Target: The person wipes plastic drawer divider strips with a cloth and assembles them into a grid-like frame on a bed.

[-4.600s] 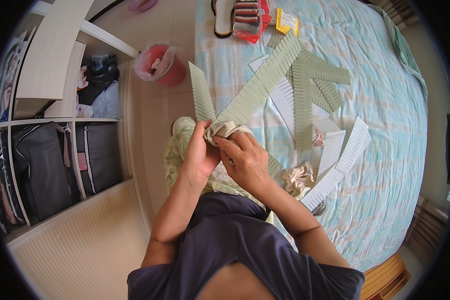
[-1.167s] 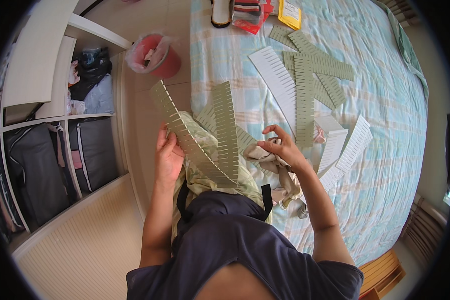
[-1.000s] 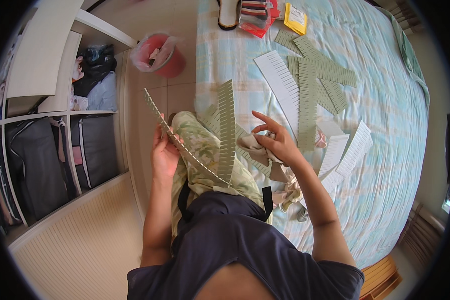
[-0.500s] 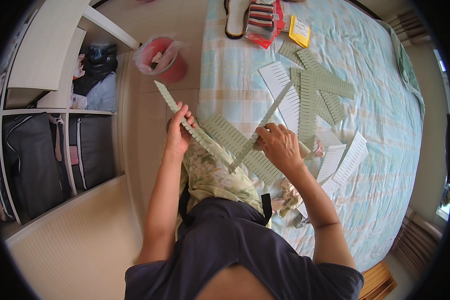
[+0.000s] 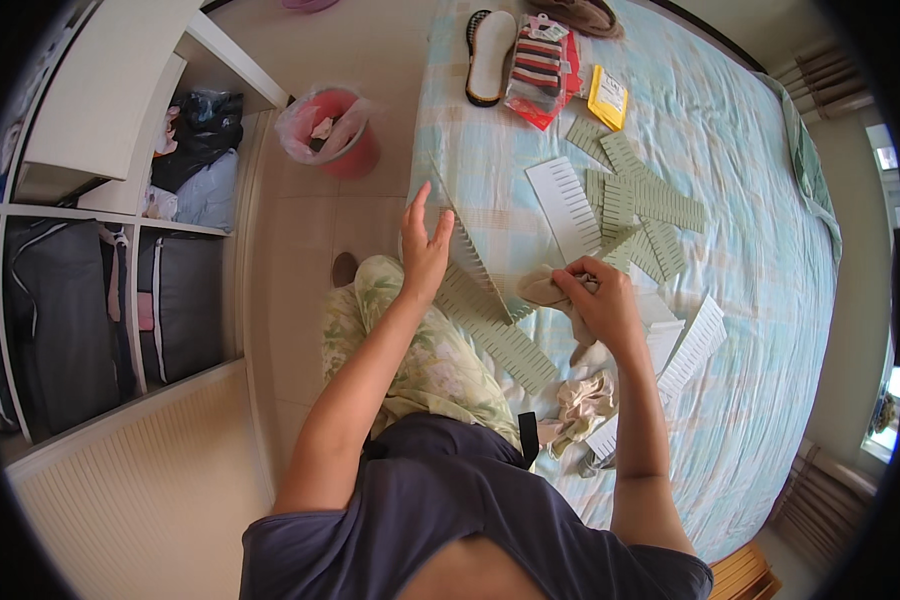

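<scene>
My right hand (image 5: 607, 300) pinches a beige cloth piece that looks like a sock (image 5: 542, 290); part of it hangs below the fingers. My left hand (image 5: 427, 250) has its fingers spread and holds nothing, close beside a pale green notched strip (image 5: 482, 268) standing on edge. Its lower end meets another raised strip in a V. Under them a flat green notched strip (image 5: 520, 355) lies on the bed near my thigh. Beyond my right hand several green notched strips (image 5: 660, 203) lie crossed, with a white notched strip (image 5: 565, 205) to their left.
More white strips (image 5: 698, 340) and crumpled beige cloths (image 5: 582, 405) lie around my right forearm on the checked bedcover (image 5: 750, 260). An insole (image 5: 492, 60), packaged striped fabric (image 5: 540, 60) and a yellow packet (image 5: 608, 98) sit farther off. Left are a pink bin (image 5: 345, 145) and shelves (image 5: 120, 208).
My left hand has let go of its notched strip and opened, moving right. My right hand has left the other strip and now lifts the sock-like cloth. The view has shifted slightly.
</scene>
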